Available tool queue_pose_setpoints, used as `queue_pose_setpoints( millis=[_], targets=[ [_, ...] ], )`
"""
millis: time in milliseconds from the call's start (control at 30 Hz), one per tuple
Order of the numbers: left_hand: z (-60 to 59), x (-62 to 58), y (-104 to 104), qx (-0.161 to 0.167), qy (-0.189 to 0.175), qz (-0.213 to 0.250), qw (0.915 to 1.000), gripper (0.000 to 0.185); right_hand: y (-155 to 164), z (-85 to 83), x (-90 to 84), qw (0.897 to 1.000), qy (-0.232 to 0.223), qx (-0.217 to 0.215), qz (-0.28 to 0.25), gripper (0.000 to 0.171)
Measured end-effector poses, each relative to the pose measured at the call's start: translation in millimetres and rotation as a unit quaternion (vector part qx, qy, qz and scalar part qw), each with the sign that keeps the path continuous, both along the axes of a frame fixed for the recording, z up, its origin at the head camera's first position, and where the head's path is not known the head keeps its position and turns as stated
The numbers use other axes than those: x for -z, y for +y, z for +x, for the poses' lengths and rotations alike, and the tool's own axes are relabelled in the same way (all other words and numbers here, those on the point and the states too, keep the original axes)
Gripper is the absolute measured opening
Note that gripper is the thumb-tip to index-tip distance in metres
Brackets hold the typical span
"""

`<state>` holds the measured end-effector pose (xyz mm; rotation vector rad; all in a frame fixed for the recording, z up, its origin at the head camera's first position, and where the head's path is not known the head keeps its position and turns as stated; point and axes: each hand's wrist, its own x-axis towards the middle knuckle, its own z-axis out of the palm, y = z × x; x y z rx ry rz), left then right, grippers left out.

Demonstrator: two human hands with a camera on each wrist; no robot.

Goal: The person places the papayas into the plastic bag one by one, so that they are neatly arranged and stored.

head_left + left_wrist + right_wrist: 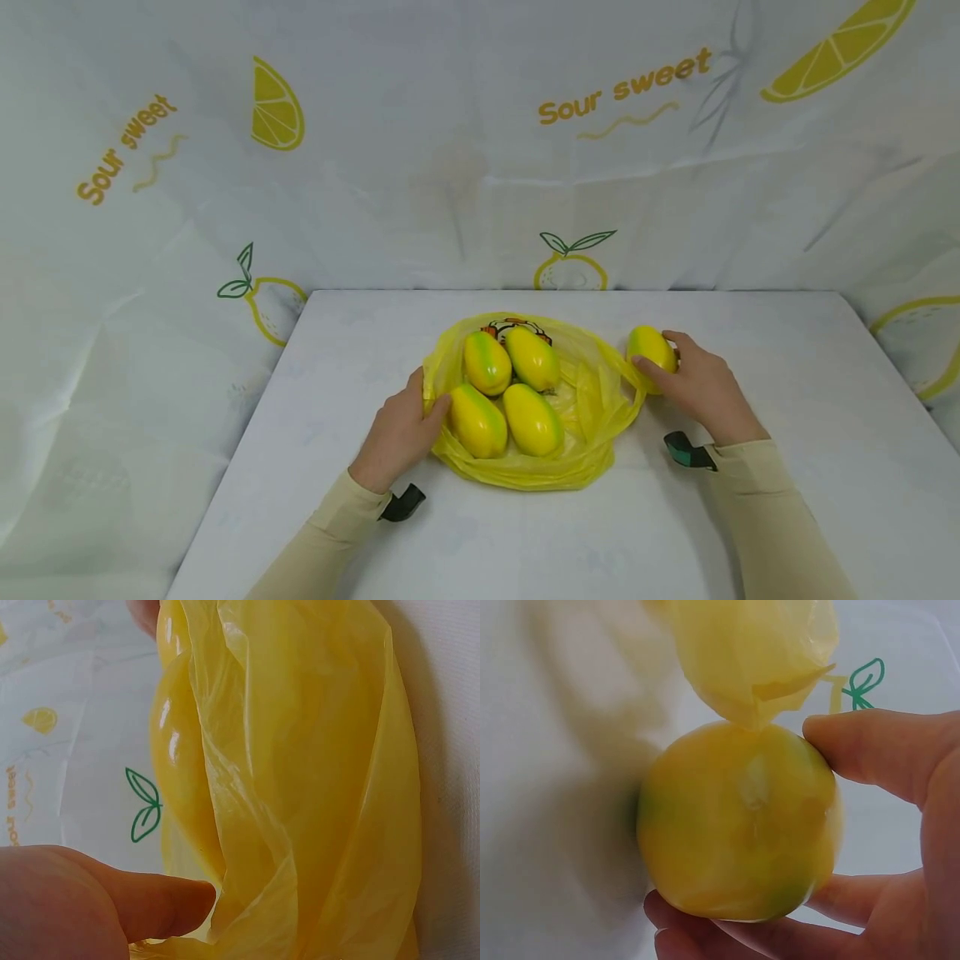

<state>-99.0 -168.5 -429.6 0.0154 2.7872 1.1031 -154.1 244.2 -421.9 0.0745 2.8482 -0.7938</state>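
Note:
A yellow plastic bag [592,408] lies on the table with its mouth spread wide. Several yellow-green mangoes [533,419] sit in it, mostly toward its left side. At the bag's left rim, my left hand [397,429] pinches the thin plastic, the thumb on the inner side; its other fingers are largely hidden. Just beyond the right rim, my right hand [701,383] grips a separate mango [739,825] between thumb and fingers. In the right wrist view, a fold of the bag [757,660] overlaps the top of that mango.
The white table [525,542] ends at a back edge against a pale cloth backdrop [420,125] printed with lemons and words. A dark wrist mount [402,503] sticks out from the left sleeve, and another mount [688,452] from the right.

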Motion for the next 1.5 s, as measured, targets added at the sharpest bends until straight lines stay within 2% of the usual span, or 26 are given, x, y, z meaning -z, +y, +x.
queue_pose_setpoints(
  millis=[333, 767, 967, 1300, 1500],
  targets=[
    [-0.1, -1.7, 1, -0.003, -0.006, -0.003, 1.0000, 0.068, 11, 1.7, -3.9, 1.000, 0.001, 0.014, 0.003, 0.099],
    [1.4, -2.0, 1, 0.000, 0.000, -0.003, 1.0000, 0.067, 9, 10.0, -25.3, 0.999, 0.031, 0.016, 0.009, 0.101],
    [1.8, -1.9, 1, 0.002, 0.003, -0.006, 1.0000, 0.067, -1, 15.9, -35.3, 0.998, 0.055, 0.000, 0.006, 0.097],
    [0.6, -1.4, 1, 0.001, 0.001, -0.005, 1.0000, 0.067, -29, 26.9, -47.4, 0.998, 0.049, -0.026, -0.007, 0.096],
    [0.7, -2.1, 1, 0.000, 0.001, -0.007, 1.0000, 0.067, -45, 33.1, -50.3, 0.997, 0.062, -0.040, -0.005, 0.092]
  ],
)
